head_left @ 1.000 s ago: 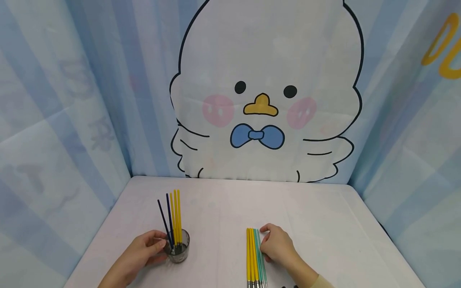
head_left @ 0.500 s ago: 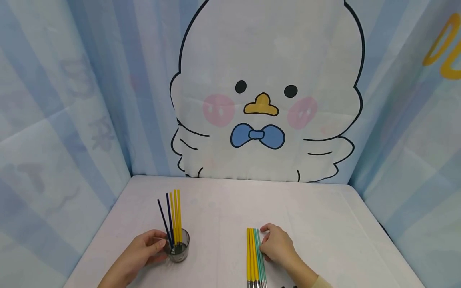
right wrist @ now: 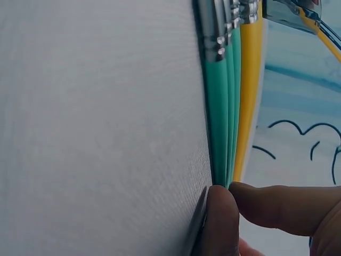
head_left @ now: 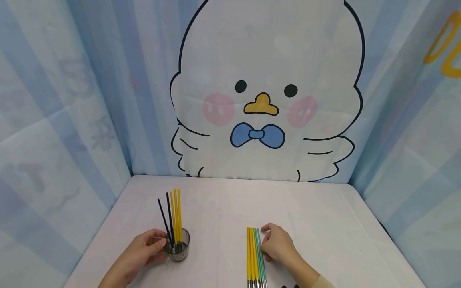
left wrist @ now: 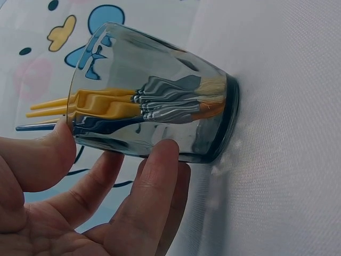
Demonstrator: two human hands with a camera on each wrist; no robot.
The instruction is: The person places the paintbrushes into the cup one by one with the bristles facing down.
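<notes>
L hand (head_left: 147, 250) grips a glass (head_left: 184, 253) standing on the table (head_left: 219, 208), navy & yellow brushes (head_left: 179, 218) leaning inside; left-wrist cam shows bristles (left wrist: 211, 95) down near its base, unclear in head cam. R hand (head_left: 279, 244) pinches green brushes (head_left: 261, 264), no. held can't tell, lying flat beside yellow ones. Rt-wrist cam alone shows thumb (right wrist: 221, 218) & fingertip meeting clearly.

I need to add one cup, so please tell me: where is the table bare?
The table is bare between the glass and the brush row, behind that row toward the curtain, and right of the right hand. Crowded: around the glass, which the left hand holds, and where the right hand touches teal brushes.
</notes>
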